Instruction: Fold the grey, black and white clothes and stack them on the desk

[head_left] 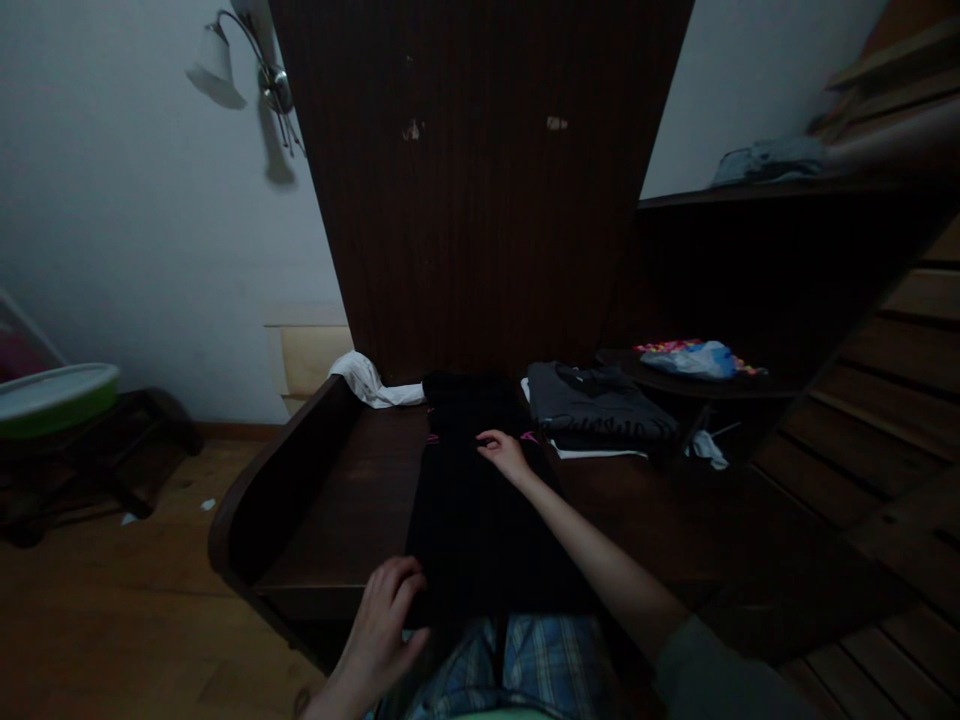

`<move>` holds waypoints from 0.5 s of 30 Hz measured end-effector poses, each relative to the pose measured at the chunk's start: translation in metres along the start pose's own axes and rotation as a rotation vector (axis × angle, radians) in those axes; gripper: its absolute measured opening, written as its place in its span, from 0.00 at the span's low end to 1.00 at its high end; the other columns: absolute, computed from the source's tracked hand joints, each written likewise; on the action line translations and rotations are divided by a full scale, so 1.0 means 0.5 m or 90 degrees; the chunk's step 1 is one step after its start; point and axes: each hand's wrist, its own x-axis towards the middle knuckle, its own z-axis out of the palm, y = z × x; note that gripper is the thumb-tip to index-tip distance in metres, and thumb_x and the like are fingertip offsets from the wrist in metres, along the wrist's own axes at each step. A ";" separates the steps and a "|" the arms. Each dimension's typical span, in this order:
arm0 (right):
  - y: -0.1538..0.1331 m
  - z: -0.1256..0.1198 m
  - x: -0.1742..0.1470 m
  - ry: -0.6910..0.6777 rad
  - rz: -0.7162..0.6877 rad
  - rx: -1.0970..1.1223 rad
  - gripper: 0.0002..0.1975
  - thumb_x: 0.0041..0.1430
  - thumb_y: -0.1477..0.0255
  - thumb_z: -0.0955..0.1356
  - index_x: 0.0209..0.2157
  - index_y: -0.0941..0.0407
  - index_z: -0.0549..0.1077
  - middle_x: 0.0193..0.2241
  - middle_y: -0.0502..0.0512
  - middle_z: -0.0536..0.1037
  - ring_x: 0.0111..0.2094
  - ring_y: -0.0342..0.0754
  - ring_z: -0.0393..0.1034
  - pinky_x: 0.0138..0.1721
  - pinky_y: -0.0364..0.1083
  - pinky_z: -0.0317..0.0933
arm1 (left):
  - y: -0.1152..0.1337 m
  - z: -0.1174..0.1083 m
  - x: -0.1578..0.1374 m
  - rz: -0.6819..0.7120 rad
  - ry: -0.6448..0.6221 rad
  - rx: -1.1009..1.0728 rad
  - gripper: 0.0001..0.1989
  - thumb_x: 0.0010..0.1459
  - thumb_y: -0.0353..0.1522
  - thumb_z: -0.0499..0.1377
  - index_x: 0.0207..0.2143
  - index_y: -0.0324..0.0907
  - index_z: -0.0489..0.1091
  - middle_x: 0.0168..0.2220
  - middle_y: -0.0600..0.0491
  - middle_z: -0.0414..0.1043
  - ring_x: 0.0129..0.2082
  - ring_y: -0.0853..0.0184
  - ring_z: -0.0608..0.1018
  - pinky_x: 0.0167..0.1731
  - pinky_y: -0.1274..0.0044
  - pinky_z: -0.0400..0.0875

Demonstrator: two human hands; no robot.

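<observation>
A long black garment [487, 520], folded narrow with small pink marks on both sides, lies lengthwise on the dark wooden surface and reaches its front edge. My right hand [504, 457] rests over its upper part, fingers loosely bent and apart, holding nothing that I can see. At the near left corner of the cloth is my left hand [386, 620], its thumb spread from the bent fingers. The fingertips are at the cloth's edge; no grip on it shows. To the right sits a stack of folded clothes with a dark grey shirt [592, 400] on top.
White cloth [375, 385] lies at the back left, against the raised curved side [247, 510] of the furniture. A plastic bag [697, 360] rests on a low shelf at right. Behind stands a tall dark panel [480, 220]. A green-sided container [67, 400] is far left.
</observation>
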 end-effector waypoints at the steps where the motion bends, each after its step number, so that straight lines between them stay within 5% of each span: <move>1: -0.001 0.000 0.000 0.004 -0.002 0.003 0.10 0.42 0.75 0.66 0.31 0.57 0.72 0.25 0.48 0.72 0.24 0.40 0.65 0.31 0.43 0.62 | 0.010 0.000 0.009 0.017 -0.025 0.008 0.18 0.46 0.27 0.53 0.43 0.42 0.62 0.45 0.45 0.65 0.46 0.58 0.67 0.42 0.67 0.66; 8: -0.037 -0.016 -0.016 -0.052 -0.056 -0.011 0.07 0.45 0.76 0.64 0.29 0.56 0.72 0.35 0.53 0.71 0.35 0.44 0.68 0.38 0.45 0.63 | 0.086 0.014 0.085 0.066 -0.227 -0.034 0.37 0.43 0.20 0.50 0.57 0.46 0.48 0.58 0.51 0.53 0.57 0.61 0.57 0.53 0.64 0.58; 15: -0.068 -0.114 -0.166 -0.154 -0.122 -0.132 0.11 0.53 0.70 0.63 0.38 0.55 0.71 0.42 0.56 0.71 0.45 0.48 0.65 0.47 0.49 0.59 | 0.073 0.008 0.085 0.050 -0.266 -0.058 0.29 0.48 0.22 0.50 0.54 0.45 0.54 0.58 0.51 0.55 0.57 0.62 0.58 0.54 0.65 0.57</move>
